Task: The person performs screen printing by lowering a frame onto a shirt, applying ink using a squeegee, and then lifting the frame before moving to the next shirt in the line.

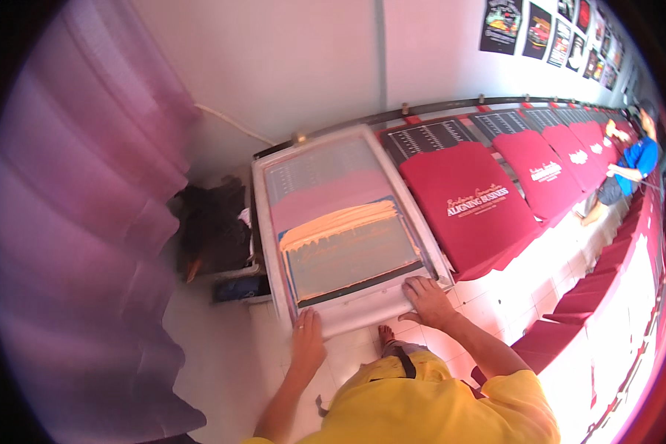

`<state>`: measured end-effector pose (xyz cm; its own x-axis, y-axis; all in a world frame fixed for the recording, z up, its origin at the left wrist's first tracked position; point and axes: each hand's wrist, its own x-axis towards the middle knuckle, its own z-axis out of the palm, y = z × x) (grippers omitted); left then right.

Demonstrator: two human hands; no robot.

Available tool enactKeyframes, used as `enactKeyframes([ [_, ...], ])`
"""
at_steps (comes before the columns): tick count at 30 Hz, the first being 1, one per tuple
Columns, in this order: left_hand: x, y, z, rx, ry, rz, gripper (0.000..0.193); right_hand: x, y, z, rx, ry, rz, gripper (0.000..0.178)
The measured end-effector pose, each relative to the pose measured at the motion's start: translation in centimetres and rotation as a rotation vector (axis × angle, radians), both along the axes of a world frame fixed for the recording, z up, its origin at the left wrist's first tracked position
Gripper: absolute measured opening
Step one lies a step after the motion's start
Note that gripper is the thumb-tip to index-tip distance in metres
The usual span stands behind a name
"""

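A screen-printing frame [325, 320] with a pale wooden or metal rim lies in front of me. Thick peach-coloured ink [340, 225] forms a band across its mesh, with thinner smears below it. My left hand [308, 342] grips the near rim by its left corner, fingers on top. Around the near right corner, my right hand [428, 302] is closed with its thumb at the front side. Through the mesh a red area shows faintly; what lies under the frame is otherwise hidden.
Red shirts [472, 211] with white print lie on dark boards in a row to the right. A person in blue [638, 159] stands at the far right. A purple curtain [81, 222] hangs at left, near a dark bundle [213, 226]. More red cloth [551, 344] hangs at lower right.
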<state>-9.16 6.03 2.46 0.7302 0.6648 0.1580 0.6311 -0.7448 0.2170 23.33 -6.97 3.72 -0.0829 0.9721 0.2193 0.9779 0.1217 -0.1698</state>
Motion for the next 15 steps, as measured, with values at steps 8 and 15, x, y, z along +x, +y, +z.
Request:
enactKeyframes([
  [8,-2.0,2.2,1.4,-0.18,-0.296,0.26,0.047,4.5,2.2,0.0,0.298,0.297,-0.448,0.035],
  [15,-6.0,10.3,-7.9,-0.549,-0.379,0.772,0.042,7.5,5.4,-5.9,0.267,0.556,-0.777,0.029],
])
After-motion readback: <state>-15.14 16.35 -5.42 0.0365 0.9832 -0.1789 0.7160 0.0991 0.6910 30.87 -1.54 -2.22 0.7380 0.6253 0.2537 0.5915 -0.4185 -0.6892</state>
